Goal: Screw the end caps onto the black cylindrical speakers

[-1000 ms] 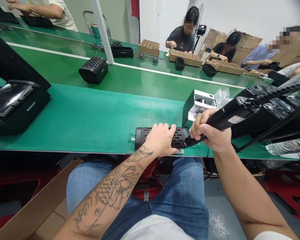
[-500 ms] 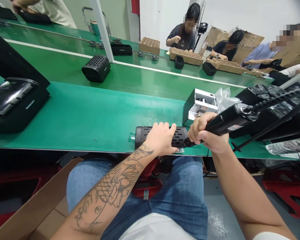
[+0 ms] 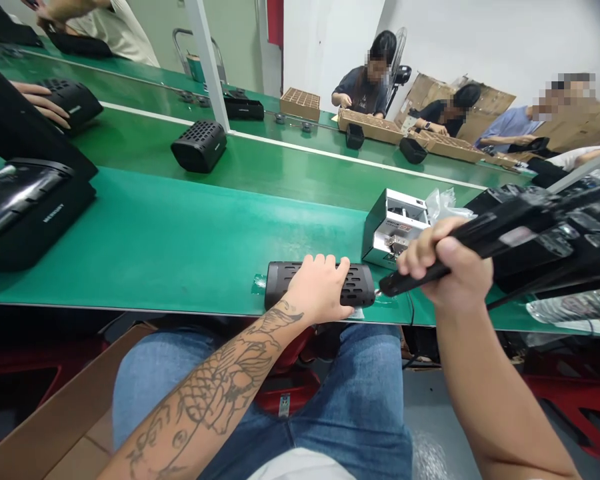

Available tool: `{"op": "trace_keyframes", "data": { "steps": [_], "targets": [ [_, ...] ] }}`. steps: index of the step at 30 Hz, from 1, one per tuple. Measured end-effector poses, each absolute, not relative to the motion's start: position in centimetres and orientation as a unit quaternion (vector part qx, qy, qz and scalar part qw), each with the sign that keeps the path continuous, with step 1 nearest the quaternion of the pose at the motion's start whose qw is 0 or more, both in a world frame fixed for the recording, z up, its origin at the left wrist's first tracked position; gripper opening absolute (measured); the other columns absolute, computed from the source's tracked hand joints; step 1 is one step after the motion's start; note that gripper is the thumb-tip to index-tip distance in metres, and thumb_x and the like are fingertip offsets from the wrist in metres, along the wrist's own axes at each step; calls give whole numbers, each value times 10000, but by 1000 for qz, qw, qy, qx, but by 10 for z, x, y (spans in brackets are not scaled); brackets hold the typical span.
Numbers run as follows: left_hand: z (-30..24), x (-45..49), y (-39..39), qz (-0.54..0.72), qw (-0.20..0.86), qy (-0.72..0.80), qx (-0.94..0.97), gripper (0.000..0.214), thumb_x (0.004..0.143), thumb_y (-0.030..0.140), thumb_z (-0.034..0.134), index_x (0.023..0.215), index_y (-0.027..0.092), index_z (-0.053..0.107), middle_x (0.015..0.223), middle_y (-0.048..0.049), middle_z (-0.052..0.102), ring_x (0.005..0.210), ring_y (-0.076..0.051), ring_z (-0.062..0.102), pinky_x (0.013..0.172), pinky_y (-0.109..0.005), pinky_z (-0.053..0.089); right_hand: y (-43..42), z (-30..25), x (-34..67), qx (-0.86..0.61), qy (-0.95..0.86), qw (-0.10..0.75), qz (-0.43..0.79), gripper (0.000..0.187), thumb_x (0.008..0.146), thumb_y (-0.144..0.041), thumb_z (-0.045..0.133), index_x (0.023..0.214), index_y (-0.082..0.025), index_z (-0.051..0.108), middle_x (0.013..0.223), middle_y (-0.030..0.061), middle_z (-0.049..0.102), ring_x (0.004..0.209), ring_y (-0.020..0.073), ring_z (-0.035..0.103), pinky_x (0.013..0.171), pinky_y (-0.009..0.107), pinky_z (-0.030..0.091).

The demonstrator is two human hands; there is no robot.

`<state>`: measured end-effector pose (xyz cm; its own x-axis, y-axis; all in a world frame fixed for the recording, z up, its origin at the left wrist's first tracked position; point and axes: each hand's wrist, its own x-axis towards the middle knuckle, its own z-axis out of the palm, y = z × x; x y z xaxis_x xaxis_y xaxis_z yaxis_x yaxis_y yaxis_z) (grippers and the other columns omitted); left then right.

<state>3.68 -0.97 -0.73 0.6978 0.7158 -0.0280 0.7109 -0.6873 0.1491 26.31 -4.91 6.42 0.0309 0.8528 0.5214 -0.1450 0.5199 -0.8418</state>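
A black slotted casing lies lengthwise near the front edge of the green bench. My left hand is wrapped over its middle and hides part of the top. My right hand grips a black electric screwdriver, held slanting. Its bit points left, close to the right end of the casing; whether it touches, I cannot tell. Behind the screwdriver's front end stands a white and black screw feeder.
Black casings stand at left, partly out of view. Across the green belt sits another slotted casing; a co-worker's hand rests on one farther left. Black parts crowd the right. Several people work behind, near divided cardboard trays.
My right hand has drawn the screwdriver to the right, back from the casing's end. My left hand stays on the casing. A co-worker's hand and another casing have appeared at left.
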Motion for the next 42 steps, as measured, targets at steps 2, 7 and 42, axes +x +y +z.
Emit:
{"op": "trace_keyframes", "data": {
  "steps": [2,7,42],
  "targets": [
    [-9,37,-11,25,73,386,919,1005,925,745,809,1684,134,561,1386,-241,754,1250,-455,713,1088,-562,513,-34,68,284,-352,-548,706,276,239,953,-365,991,931,-271,773,669,-28,633,514,193,614,545,395,593],
    [-9,41,-14,24,77,389,918,1031,934,785,808,1681,118,564,1397,-249,756,1277,-466,715,1115,-582,519,11,50,324,-445,-505,735,83,326,910,-381,1020,859,-243,730,664,-5,681,569,213,667,640,396,582],
    [2,-3,24,28,175,491,853,635,1135,679,416,1132,258,891,1214,-133,914,1127,-368,862,925,-433,634,-57,50,164,-338,-571,627,408,354,918,-407,1025,927,-257,704,653,-42,690,497,184,677,534,356,623]
  ]
}}
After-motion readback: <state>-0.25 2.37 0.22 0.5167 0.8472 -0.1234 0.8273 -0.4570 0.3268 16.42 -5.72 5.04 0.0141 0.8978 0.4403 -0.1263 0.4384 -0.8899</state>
